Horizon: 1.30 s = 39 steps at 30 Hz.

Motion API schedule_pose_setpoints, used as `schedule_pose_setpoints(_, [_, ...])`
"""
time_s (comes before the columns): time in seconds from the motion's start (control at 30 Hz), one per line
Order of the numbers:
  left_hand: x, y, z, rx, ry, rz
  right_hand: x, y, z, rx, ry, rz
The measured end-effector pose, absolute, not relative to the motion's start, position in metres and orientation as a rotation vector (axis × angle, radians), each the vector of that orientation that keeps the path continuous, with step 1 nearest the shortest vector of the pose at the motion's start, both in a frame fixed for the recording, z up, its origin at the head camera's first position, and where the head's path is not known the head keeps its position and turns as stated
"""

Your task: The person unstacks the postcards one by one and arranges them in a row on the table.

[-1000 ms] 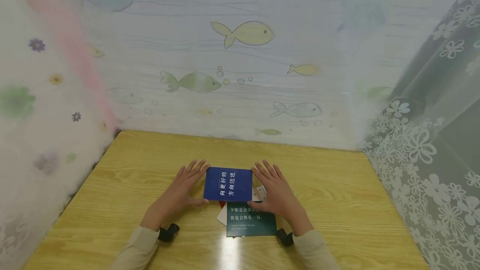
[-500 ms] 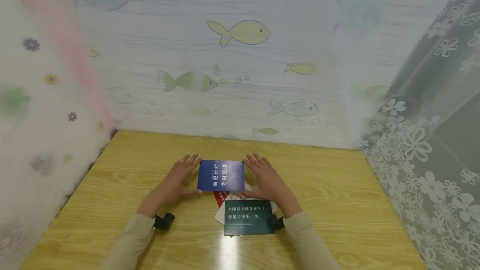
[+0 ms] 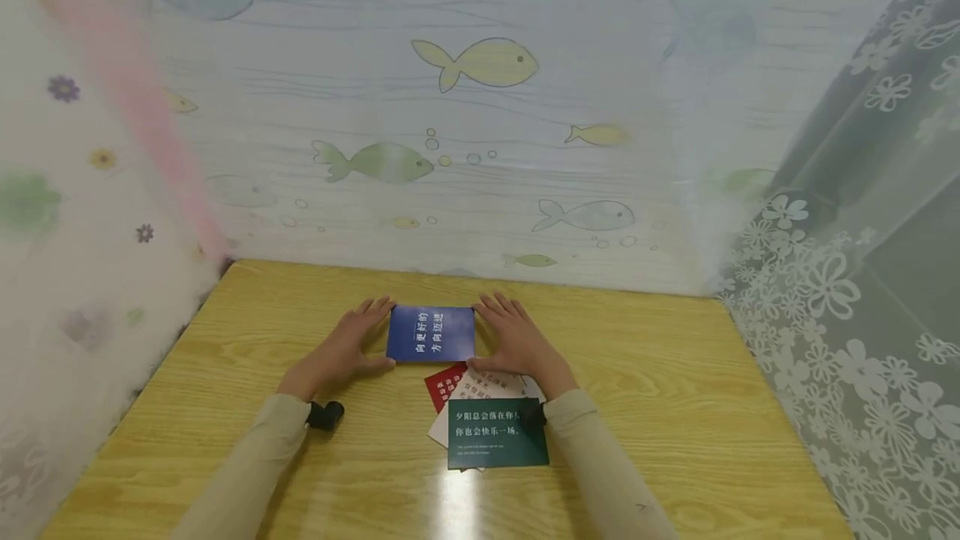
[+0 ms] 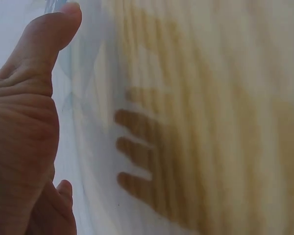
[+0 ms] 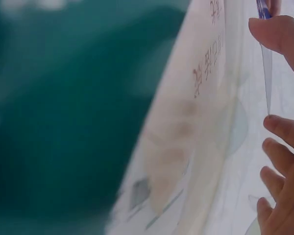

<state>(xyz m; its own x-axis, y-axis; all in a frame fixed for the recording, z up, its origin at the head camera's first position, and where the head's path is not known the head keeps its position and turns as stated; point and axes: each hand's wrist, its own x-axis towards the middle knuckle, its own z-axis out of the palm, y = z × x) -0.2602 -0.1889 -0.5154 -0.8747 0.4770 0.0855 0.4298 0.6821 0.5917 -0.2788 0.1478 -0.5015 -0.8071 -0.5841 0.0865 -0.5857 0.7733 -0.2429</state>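
A blue card (image 3: 431,334) with white Chinese characters lies level between both hands, beyond a small pile of cards. My left hand (image 3: 341,354) holds its left edge, thumb at the near corner and fingers at the far one. Along the right edge, my right hand (image 3: 517,342) grips it the same way; the right wrist view shows the card (image 5: 267,73) edge-on between thumb and index finger. Whether the card touches the table cannot be told. In the pile, a green card (image 3: 495,452) overlaps pale printed cards (image 3: 487,386) and a red card (image 3: 442,386).
The wood-grain table (image 3: 660,407) is glossy, mirroring the left hand's fingers in the left wrist view. A fish-print curtain (image 3: 480,148) hangs at its far edge, with lace (image 3: 862,407) on the right. Black wrist cameras (image 3: 326,416) sit by the cuffs.
Both hands have carried the blue card away from me and slightly left, off the pile. More of the red and pale cards now shows. The green card stays in place.
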Motion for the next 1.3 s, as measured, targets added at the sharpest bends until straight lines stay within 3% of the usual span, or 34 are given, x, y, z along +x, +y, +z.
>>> schedule_pose_setpoints(0.73, [-0.313, -0.2, -0.505, 0.705, 2.819, 0.754, -0.324, 0.124, -0.494, 0.914, -3.093, 0.326])
schedule_pose_setpoints(1.3, [-0.317, -0.212, -0.498, 0.649, 2.778, 0.569, -0.337, 0.106, -0.501, 0.889, -3.236, 0.411])
